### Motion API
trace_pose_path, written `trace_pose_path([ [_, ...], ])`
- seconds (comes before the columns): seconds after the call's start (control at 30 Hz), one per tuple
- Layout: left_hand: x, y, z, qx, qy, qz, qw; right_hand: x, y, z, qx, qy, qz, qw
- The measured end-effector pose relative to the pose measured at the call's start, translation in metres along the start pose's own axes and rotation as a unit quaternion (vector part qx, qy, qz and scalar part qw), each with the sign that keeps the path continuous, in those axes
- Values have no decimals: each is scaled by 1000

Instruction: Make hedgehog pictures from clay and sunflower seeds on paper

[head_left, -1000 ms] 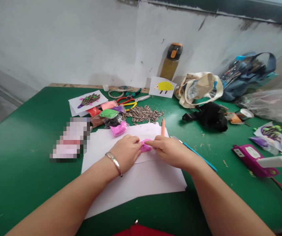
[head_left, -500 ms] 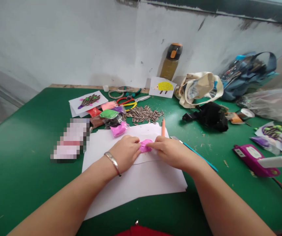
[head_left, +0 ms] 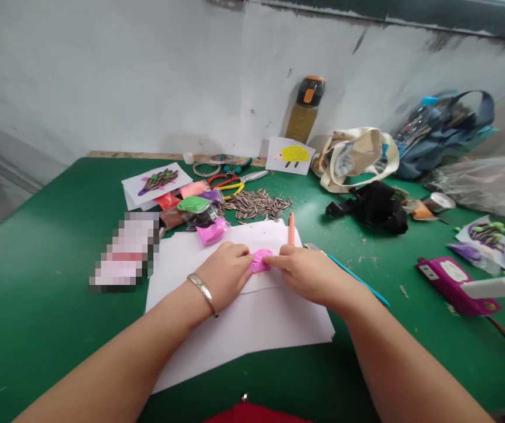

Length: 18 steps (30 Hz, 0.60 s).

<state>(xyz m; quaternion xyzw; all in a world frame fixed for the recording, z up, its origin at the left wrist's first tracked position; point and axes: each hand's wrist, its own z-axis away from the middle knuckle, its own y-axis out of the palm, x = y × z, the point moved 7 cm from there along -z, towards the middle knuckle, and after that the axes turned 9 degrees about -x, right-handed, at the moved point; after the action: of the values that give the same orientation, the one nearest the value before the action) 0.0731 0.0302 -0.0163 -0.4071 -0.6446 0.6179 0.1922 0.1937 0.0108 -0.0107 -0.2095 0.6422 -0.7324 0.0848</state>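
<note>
A flattened patch of pink modelling clay (head_left: 262,259) lies on a small sheet of white paper (head_left: 256,234), which rests on larger white sheets (head_left: 252,329). My left hand (head_left: 226,273), with a silver bangle at the wrist, has its closed fingers against the clay's left edge. From the other side, my right hand (head_left: 312,273) presses its index finger on the clay; its remaining fingers are curled and partly hidden. Just beyond the right hand lies an orange pen (head_left: 292,228). A blue-handled tool (head_left: 358,279) lies to the right, partly covered by that hand.
Bagged clay (head_left: 195,204), sunflower seeds (head_left: 259,204) and scissors (head_left: 252,176) lie behind the paper. A blurred-out phone (head_left: 127,249) is at left. A magenta glue-gun-like device (head_left: 453,285), a black strap bundle (head_left: 378,208), a bottle (head_left: 303,111) and bags (head_left: 444,138) stand right and back.
Both hands stay almost where they were, still pressing the clay, which looks slightly smoother. The whole view has shifted very slightly.
</note>
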Motion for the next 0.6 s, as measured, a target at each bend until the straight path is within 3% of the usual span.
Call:
trace_pose_path([
  [0.13, -1, -3, 0, 0, -1, 17, 1000, 0, 0, 1, -2, 5, -5, 1000],
  [0.37, 3, -7, -1, 52, -9, 23, 998, -2, 3, 1, 15, 3, 1, 1000],
  [0.6, 25, -4, 9, 81, -52, -2, 995, -8, -7, 1, -42, 29, -91, 995],
])
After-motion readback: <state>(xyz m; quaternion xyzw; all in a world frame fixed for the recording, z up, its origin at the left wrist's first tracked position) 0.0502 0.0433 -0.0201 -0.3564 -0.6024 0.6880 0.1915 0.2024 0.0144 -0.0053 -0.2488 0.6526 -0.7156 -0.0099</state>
